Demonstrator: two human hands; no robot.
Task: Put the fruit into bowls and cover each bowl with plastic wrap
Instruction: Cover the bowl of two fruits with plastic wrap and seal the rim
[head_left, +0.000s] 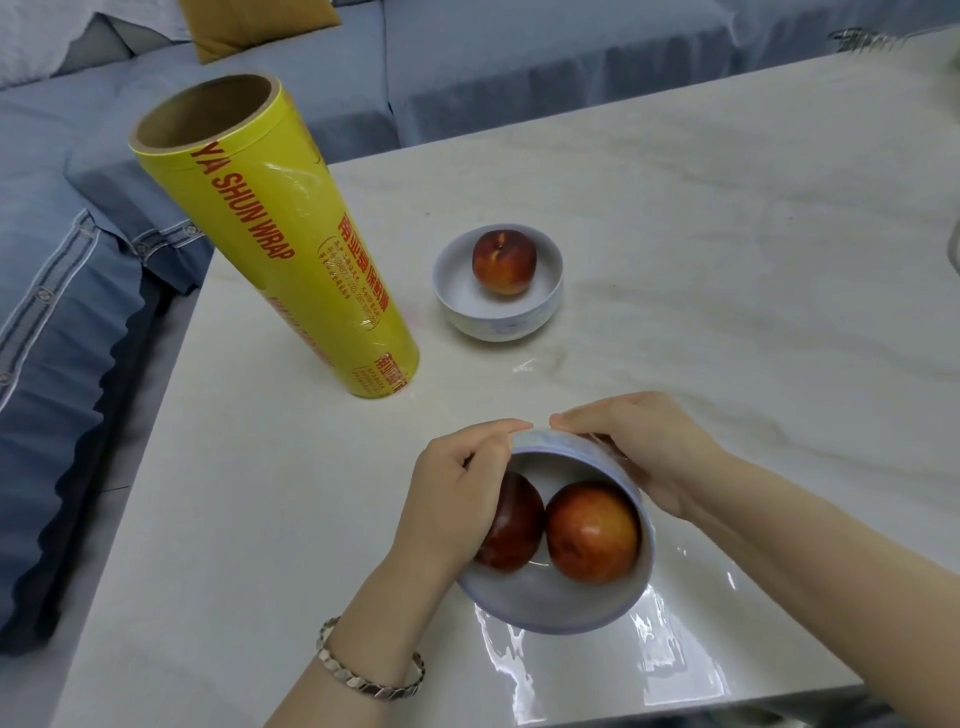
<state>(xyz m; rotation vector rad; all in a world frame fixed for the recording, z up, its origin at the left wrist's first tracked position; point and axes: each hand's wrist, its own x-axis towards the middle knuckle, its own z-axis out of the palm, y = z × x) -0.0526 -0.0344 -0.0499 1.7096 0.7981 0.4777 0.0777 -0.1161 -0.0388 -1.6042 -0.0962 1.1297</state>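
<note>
A pale blue bowl (550, 603) near the table's front edge is tipped toward me and holds two red fruits: a dark one (514, 525) and a lighter one (592, 530). My left hand (452, 499) grips its left rim and my right hand (644, 452) its far right side, fingers pinching clear plastic wrap (675, 623) that spreads shiny on the table around the bowl. Farther back, a second bowl (498, 306) stands upright and uncovered with one red fruit (504, 262). A yellow roll of plastic wrap (275, 234) stands on end at the left.
The white marble table (727, 260) ends at its left edge beside a blue sofa (78, 260) with cushions. A yellow pillow (249, 26) lies at the back. Something blurred sits at the far right corner.
</note>
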